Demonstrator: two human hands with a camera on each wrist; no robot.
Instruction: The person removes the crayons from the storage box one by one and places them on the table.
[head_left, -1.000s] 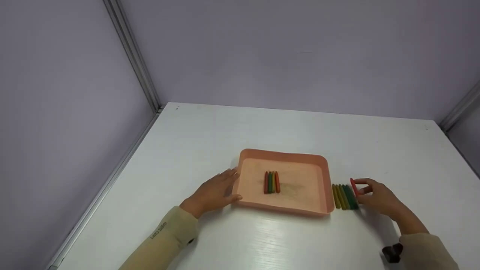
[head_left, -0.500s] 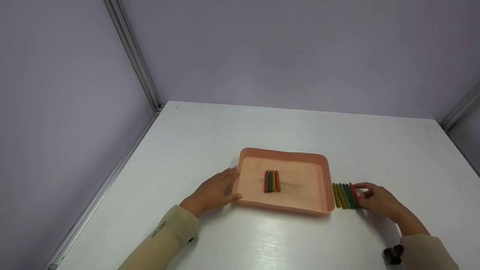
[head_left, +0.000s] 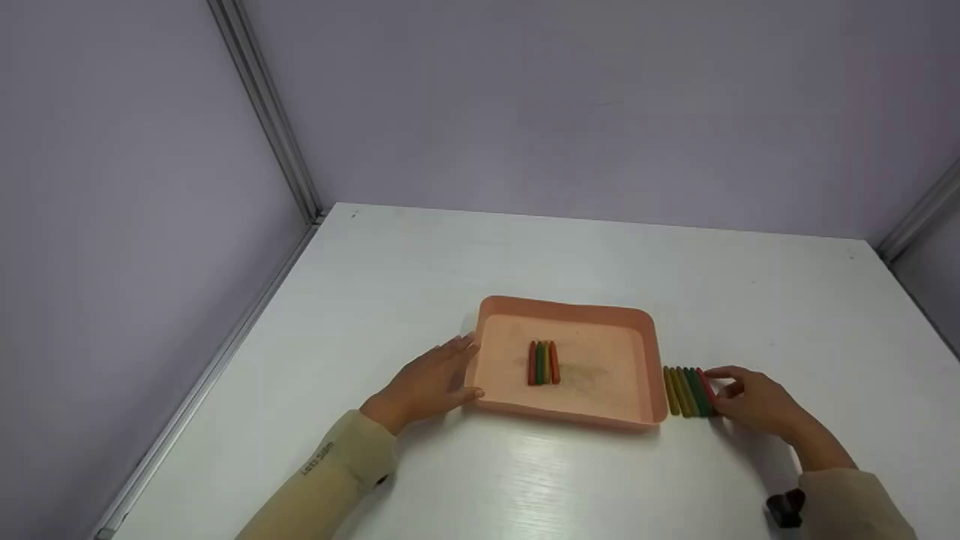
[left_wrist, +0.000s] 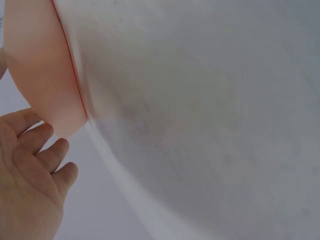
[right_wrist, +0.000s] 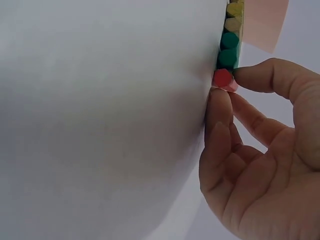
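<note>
**Red crayon at the end of the row**

My right hand (head_left: 754,401) lay on the white surface (head_left: 570,247) just right of the tray (head_left: 649,352), its fingers (right_wrist: 260,75) curled and pinching the red crayon (head_left: 706,388). That crayon lay flat on the surface at the right end of a row of crayons (head_left: 684,391), touching the green one next to it. The row sat just beside the tray's right wall, outside it, each crayon pointing away from me. In the right wrist view I saw the row end-on: the red crayon's end (right_wrist: 223,78) nearest, held between my thumb and forefinger, then 2 green ends and yellowish ones beyond, with a corner of the tray past them.

My left hand (head_left: 429,384) rested flat against the tray's left wall, fingers (left_wrist: 47,150) straight and loose, gripping nothing; the thumb lay along the near left corner. The left wrist view showed those fingertips beside the tray's rounded pink corner (left_wrist: 45,75) on the surface.

Inside the tray, near the middle of its floor, lay 4 crayons (head_left: 543,363) side by side, touching, in red, green, yellow and orange, also pointing away from me. The tray itself sat level on the surface between my 2 hands.

Both of my sleeves were beige. A small dark strap (head_left: 784,505) showed at my right wrist.
</note>
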